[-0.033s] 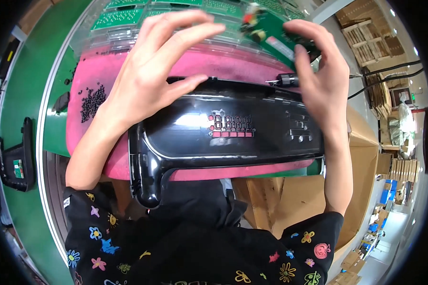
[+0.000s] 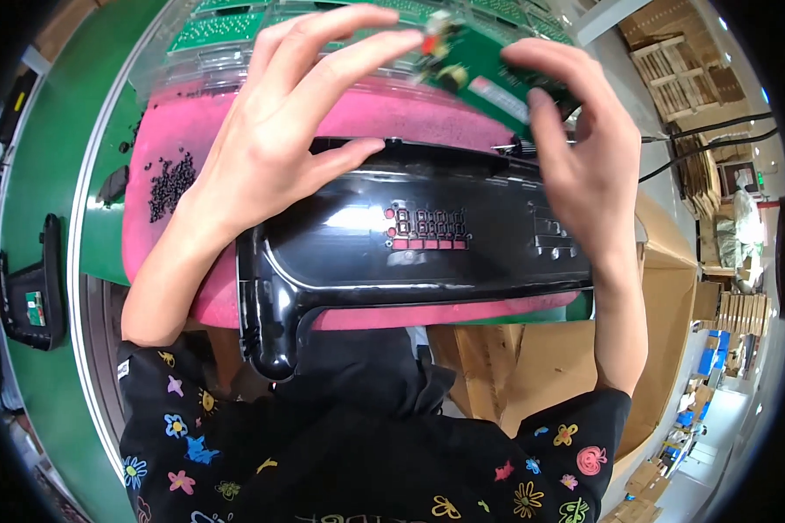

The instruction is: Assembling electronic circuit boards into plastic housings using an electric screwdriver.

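Observation:
My right hand point(image 2: 589, 139) grips a green circuit board point(image 2: 488, 74) between thumb and fingers, holding it tilted in the air. The board carries a white label and several components at its left end, slightly blurred. Fingers apart, my left hand point(image 2: 292, 131) is raised, its fingertips close to that end of the board; whether they touch it I cannot tell. Below both hands lies a black plastic housing point(image 2: 349, 253) with digit-shaped cutouts in its middle. Partly hidden behind my right hand, a screwdriver-like tool with a metal tip point(image 2: 516, 148) rests beyond the housing.
The housing lies on a pink mat point(image 2: 170, 109). Small black screws point(image 2: 173, 185) are heaped at the mat's left. Clear trays of green boards point(image 2: 209, 33) stand at the back. Another black housing point(image 2: 33, 288) lies far left; a cardboard box point(image 2: 663, 322) stands at the right.
My right hand has brought the circuit board a little left and down, closer to my left hand. My left hand has hardly moved.

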